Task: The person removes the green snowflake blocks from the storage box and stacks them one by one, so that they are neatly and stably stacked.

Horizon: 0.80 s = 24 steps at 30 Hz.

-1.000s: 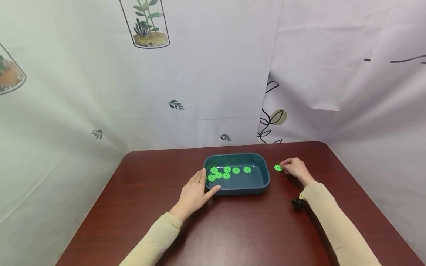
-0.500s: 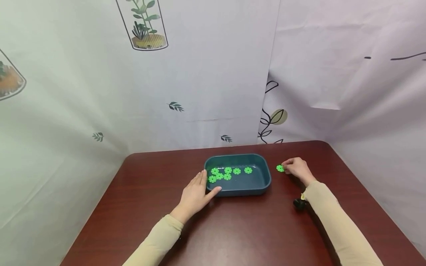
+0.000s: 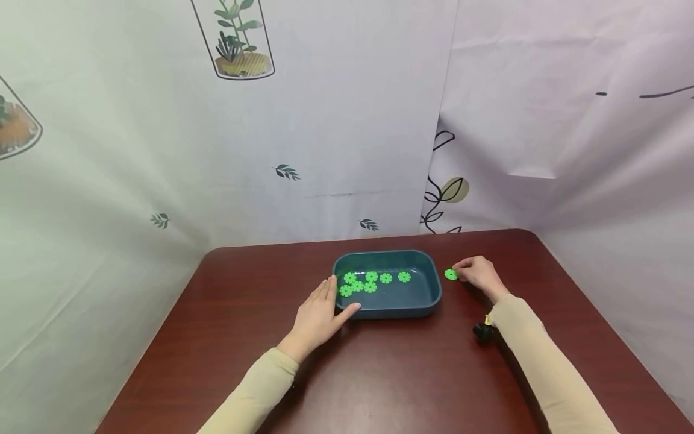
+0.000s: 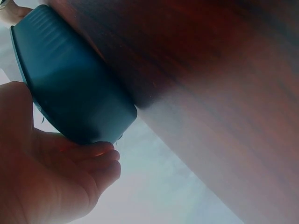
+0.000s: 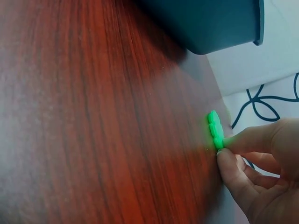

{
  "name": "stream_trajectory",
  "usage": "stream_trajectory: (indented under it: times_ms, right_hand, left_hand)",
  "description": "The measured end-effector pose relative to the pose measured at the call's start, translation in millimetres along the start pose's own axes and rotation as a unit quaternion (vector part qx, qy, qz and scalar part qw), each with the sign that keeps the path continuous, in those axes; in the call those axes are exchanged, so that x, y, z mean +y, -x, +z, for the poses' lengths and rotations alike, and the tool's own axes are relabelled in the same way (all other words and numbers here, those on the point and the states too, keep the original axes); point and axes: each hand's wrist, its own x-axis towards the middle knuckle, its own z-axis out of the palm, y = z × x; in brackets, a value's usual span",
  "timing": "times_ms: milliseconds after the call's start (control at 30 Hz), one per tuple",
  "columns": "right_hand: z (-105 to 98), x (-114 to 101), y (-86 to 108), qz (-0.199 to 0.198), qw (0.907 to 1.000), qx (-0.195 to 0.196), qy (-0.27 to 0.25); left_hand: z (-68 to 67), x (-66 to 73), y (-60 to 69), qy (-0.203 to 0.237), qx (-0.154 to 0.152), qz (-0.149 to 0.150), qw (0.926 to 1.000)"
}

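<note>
No words, labels, brands or numbers can be read on the teal tray [image 3: 403, 301], the green flower-shaped discs [image 3: 404, 277] or the reddish-brown table [image 3: 412, 374]. Plant drawings [image 3: 244, 63] and dark strokes [image 3: 601, 93] mark the pale cloth backdrop [image 3: 352, 120], none legible as lettering.

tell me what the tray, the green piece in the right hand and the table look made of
Tray: probably slightly shiny plastic, from its even teal colour and the highlights on its floor; glazed ceramic is possible.
Green piece: likely plastic, given its uniform bright colour and rounded edges; finish seems smooth.
Table: glossy wood or wood-look laminate; dark grain and pale reflections show.
</note>
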Motion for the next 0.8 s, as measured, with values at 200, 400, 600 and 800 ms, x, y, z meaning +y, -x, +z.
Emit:
stream_trajectory:
  times_ms: [200, 400, 600, 800]
  right_hand:
    - [-1, 0, -0.1, 0.002, 0.9999, 0.003, -0.009]
    - [-8, -4, -0.7, -0.002, 0.9999, 0.014, -0.006]
    - [-22, -23, -6.8, -0.029, 0.9995, 0.014, 0.007]
    - [-32, -47, -12.3, -0.04, 0.9992, 0.005, 0.009]
  left_hand:
    - [1.0, -0.5, 0.6, 0.0, 0.002, 0.0, 1.0]
    - [0.7, 0.2, -2.0, -0.007, 0.001, 0.002, 1.0]
    - [-0.1, -0.4, -1.3, -0.007, -0.003, -0.002, 1.0]
    - [0.9, -0.8, 0.8, -0.005, -0.008, -0.005, 0.9999]
